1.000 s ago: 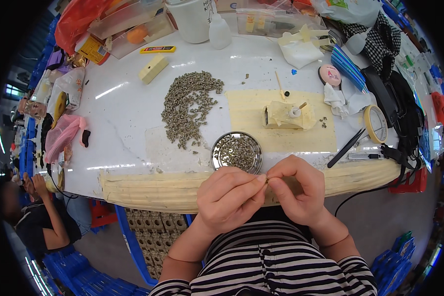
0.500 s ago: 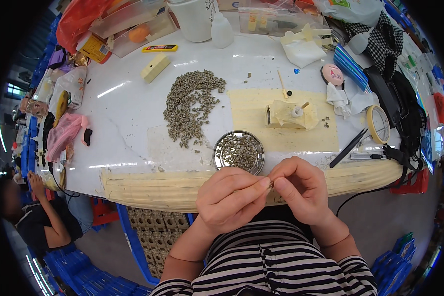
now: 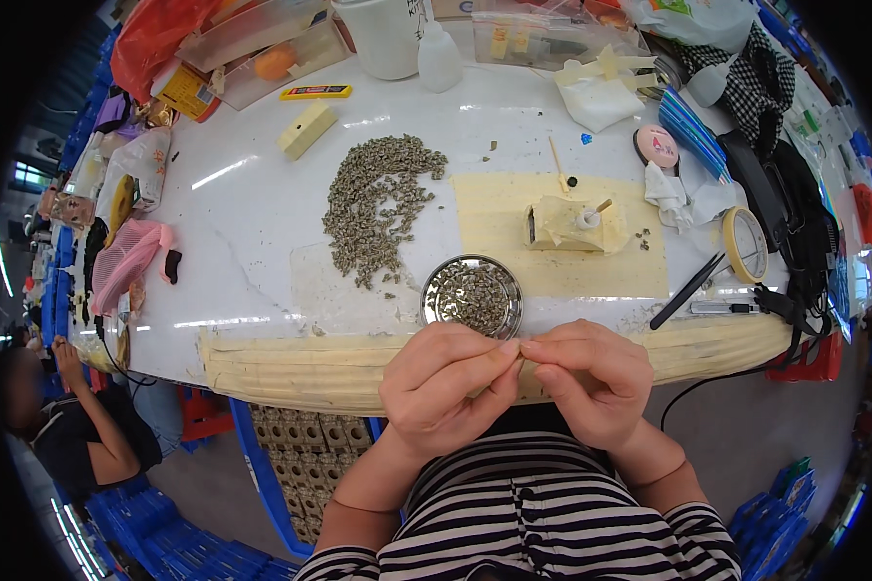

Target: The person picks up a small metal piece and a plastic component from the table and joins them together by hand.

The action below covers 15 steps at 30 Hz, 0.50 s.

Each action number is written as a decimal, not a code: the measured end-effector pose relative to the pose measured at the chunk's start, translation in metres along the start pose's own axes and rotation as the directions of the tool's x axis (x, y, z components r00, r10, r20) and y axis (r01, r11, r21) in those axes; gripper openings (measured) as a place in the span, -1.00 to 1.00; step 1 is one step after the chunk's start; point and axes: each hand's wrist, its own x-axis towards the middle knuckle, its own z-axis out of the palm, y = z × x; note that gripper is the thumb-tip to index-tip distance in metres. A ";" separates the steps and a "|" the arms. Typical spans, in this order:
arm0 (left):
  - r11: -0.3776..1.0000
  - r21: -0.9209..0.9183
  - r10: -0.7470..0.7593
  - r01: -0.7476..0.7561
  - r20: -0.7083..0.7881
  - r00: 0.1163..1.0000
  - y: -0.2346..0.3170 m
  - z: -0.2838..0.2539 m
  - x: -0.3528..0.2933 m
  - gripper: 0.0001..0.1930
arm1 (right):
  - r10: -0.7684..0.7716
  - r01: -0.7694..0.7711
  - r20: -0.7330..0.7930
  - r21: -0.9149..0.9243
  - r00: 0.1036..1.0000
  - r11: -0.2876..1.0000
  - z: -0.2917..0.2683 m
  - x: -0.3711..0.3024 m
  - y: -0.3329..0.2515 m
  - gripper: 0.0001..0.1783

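My left hand and my right hand meet fingertip to fingertip just over the table's front edge. Between the left thumb and forefinger is a tiny metal part, mostly covered by the fingers. The right fingers are closed against the same spot; what they grip is too small to make out. Just beyond the hands stands a round steel dish of small metal parts. Farther back and left, a large heap of similar parts lies loose on the white table.
A taped block with a small white nozzle stands on yellow paper. Black tweezers and a tape roll lie right. Masking tape pads the front edge. A blue crate sits below; another person is at left.
My right hand has shifted slightly down and to the right, its forefinger now straighter against the left fingertips. The left fingertips have moved a little up and left. Dish and heap stay put.
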 end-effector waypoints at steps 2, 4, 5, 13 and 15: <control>1.000 0.005 0.012 -0.012 0.002 1.000 0.001 0.000 0.000 -0.71 | 0.084 -0.083 -0.006 0.090 0.996 0.993 -0.001 -0.002 0.001 -0.77; 1.000 0.002 0.024 -0.024 0.004 1.000 0.001 0.000 -0.001 -0.70 | 0.138 -0.137 0.000 0.143 0.990 0.980 -0.001 -0.003 0.001 -0.79; 1.000 -0.004 0.030 -0.030 0.004 1.000 0.001 0.000 -0.001 -0.69 | 0.152 -0.151 0.006 0.151 0.988 0.977 -0.001 -0.003 0.001 -0.79; 0.993 0.046 0.109 -0.112 0.047 0.993 0.000 0.000 -0.001 -0.63 | 0.305 -0.324 0.110 0.333 0.946 0.885 -0.008 -0.001 0.001 -0.84; 0.992 0.050 0.113 -0.116 0.062 0.992 0.001 0.000 -0.001 -0.63 | 0.303 -0.329 0.128 0.377 0.944 0.866 -0.008 -0.001 0.003 -0.84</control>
